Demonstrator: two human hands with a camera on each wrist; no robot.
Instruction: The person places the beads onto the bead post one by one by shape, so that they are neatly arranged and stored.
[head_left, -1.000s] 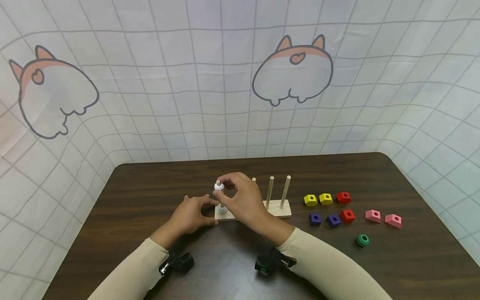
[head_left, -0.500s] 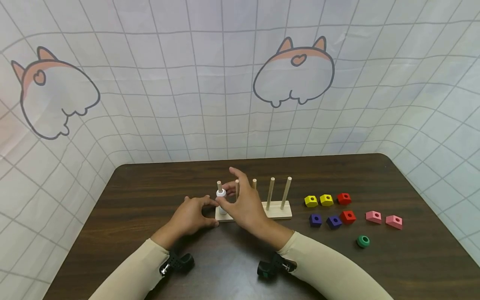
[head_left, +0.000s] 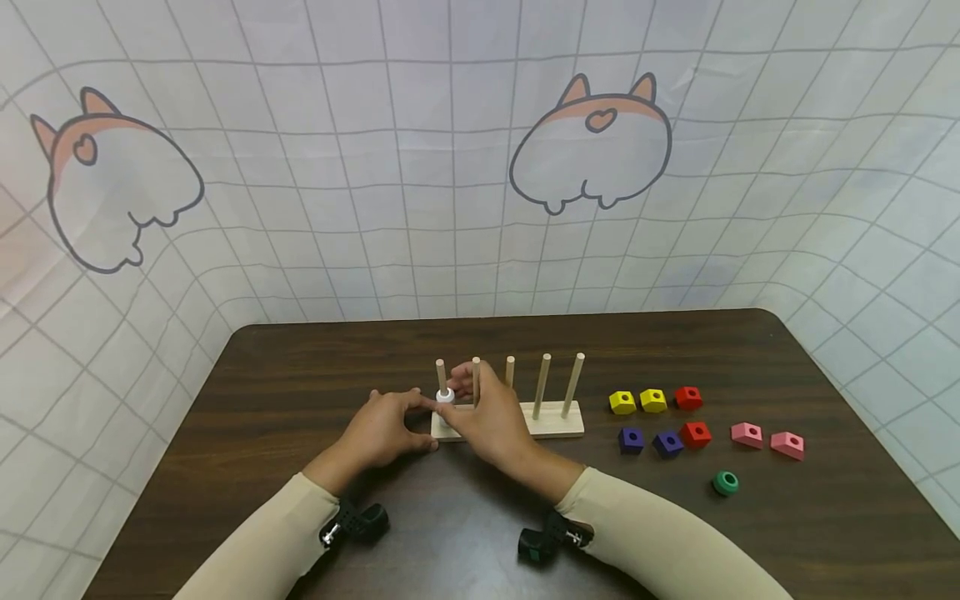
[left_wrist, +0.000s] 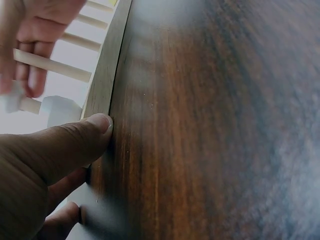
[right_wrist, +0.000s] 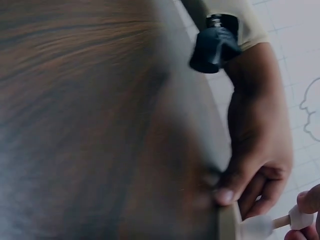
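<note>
Scanning all three views now, and no lettering, label, brand, number or sign is readable!

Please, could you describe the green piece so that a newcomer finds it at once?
On the dark table, right of the wooden peg stand, lie angular coloured blocks. The green piece sits alone in front of them. Among these pieces, only it is round and green.
</note>
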